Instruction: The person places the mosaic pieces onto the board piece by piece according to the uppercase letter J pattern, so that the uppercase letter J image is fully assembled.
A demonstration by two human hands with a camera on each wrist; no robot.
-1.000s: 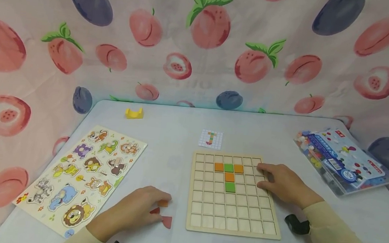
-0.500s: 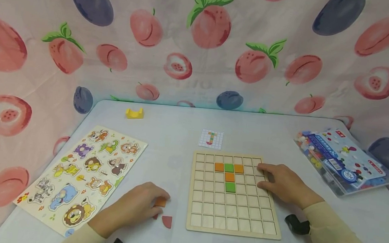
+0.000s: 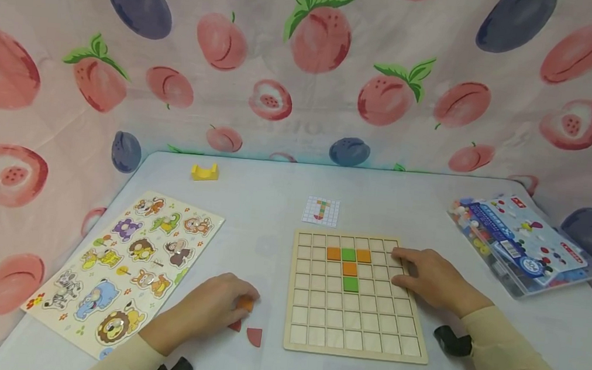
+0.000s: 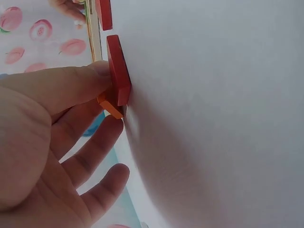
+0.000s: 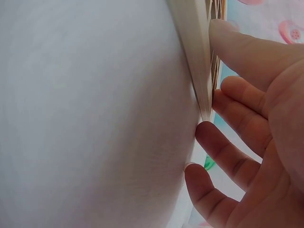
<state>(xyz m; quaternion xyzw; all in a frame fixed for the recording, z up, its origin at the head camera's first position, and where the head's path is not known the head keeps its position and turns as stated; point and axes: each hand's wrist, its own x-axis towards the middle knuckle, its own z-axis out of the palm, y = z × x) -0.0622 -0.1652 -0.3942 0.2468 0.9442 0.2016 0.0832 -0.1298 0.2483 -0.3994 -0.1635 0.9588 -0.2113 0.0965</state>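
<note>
My left hand pinches an orange square tile by the table; in the left wrist view the orange tile shows between thumb and fingers. A red piece lies right at the thumb, partly covered by the hand in the head view. Just beyond it is a red quarter-round piece. On the right, my right hand rests its thumb and fingertips on the right edge of a wooden grid board. Orange tiles and green tiles sit in the board's upper cells, roughly T-shaped.
Behind the board lies a small pattern card. An animal puzzle board is at the left. A clear plastic case stands at the back right, and a yellow holder at the back left.
My left hand has shifted slightly away from the near edge, moving the orange tile a little and uncovering the red pieces more. The right hand stays in place on the board.
</note>
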